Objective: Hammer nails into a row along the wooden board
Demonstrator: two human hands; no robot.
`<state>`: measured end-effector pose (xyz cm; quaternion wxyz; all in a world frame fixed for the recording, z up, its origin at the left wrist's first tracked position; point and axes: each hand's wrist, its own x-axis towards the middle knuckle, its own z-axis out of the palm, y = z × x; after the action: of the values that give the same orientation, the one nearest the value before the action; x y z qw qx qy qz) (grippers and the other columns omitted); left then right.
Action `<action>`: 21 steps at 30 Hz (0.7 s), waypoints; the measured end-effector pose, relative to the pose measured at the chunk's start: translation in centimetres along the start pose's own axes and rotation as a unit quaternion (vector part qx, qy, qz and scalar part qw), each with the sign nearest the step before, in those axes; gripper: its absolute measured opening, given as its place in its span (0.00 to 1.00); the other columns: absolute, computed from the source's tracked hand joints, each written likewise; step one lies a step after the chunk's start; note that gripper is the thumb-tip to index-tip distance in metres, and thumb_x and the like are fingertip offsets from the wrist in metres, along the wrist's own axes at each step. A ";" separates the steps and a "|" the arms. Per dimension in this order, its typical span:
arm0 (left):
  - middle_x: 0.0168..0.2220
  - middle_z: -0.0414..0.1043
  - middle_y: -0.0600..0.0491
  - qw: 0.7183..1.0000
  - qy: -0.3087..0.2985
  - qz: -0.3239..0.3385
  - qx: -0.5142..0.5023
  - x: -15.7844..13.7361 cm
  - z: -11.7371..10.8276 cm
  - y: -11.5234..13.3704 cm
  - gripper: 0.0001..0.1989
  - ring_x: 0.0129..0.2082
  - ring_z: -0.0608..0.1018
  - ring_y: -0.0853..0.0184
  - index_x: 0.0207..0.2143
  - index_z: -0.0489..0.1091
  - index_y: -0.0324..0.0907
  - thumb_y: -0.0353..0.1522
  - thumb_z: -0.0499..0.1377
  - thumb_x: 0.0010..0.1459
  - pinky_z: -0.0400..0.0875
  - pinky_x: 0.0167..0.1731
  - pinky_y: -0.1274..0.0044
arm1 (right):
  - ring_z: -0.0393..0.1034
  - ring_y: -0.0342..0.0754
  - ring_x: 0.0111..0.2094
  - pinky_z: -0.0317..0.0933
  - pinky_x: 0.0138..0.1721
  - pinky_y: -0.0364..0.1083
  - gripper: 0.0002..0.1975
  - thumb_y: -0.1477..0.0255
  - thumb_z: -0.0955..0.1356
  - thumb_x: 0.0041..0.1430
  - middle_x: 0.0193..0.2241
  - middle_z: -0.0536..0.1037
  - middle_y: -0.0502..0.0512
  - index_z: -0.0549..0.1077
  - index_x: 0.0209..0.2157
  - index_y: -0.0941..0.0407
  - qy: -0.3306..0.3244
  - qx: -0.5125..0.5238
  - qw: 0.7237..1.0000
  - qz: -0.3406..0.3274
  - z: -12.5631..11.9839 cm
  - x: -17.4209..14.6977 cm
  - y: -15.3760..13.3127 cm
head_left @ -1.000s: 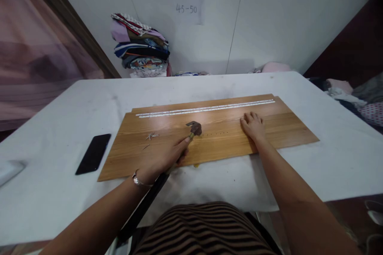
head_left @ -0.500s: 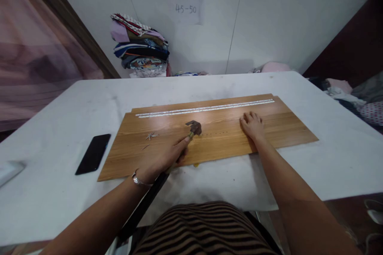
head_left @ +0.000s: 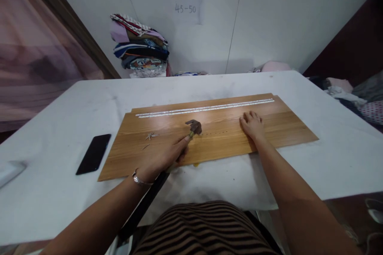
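Note:
My left hand (head_left: 172, 154) is closed round the handle of a claw hammer (head_left: 195, 127), whose dark head lies at the middle of a brown wooden board (head_left: 287, 124). To the right of the head runs a row of small dark dots (head_left: 217, 132) in the wood. My right hand (head_left: 253, 123) rests on the board beyond that row, its fingers loosely bent and apart, holding nothing. Left of the hammer lies a small pile of nails (head_left: 151, 136), with a single nail (head_left: 145, 146) nearer me. Two white measuring strips (head_left: 206, 108) run along the board's far side.
A black phone (head_left: 93, 154) lies on the white-covered table (head_left: 54, 143) left of the board. Behind the table stands a stack of folded clothes (head_left: 140, 46) by the wall. A white object (head_left: 12, 171) sits at the table's left edge. More cloth (head_left: 353, 95) is heaped at right.

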<state>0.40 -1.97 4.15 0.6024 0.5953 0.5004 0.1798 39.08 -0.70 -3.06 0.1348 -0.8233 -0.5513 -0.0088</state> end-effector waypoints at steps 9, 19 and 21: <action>0.19 0.64 0.56 0.999 0.006 -0.021 0.028 0.2 0.4 0.1 0.28 0.19 0.64 0.70 0.31 0.69 0.43 0.59 0.53 0.63 0.55 0.20 0.76 | 0.60 0.61 0.65 0.53 0.63 0.61 0.24 0.60 0.58 0.71 0.64 0.71 0.65 0.75 0.57 0.54 -0.008 -0.001 1.000 0.001 0.0 0.2 0.0; 0.19 0.65 0.55 0.999 0.001 -0.019 0.030 0.3 0.2 -0.1 0.28 0.20 0.64 0.69 0.32 0.70 0.44 0.59 0.53 0.62 0.55 0.20 0.75 | 0.60 0.60 0.64 0.53 0.63 0.61 0.23 0.60 0.58 0.71 0.63 0.72 0.64 0.76 0.56 0.52 0.007 0.004 1.000 -0.003 0.3 0.1 0.2; 0.19 0.65 0.56 0.999 -0.007 -0.022 0.022 0.4 0.3 -0.3 0.29 0.19 0.63 0.70 0.32 0.70 0.43 0.59 0.53 0.62 0.55 0.20 0.76 | 0.59 0.60 0.65 0.52 0.63 0.61 0.23 0.60 0.58 0.71 0.64 0.71 0.64 0.76 0.57 0.52 0.004 0.001 1.000 0.001 0.3 0.2 0.1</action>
<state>0.71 -1.89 3.67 0.5962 0.5986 0.5133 0.1508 39.22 -0.55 -3.32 0.1378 -0.8238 -0.5498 -0.0109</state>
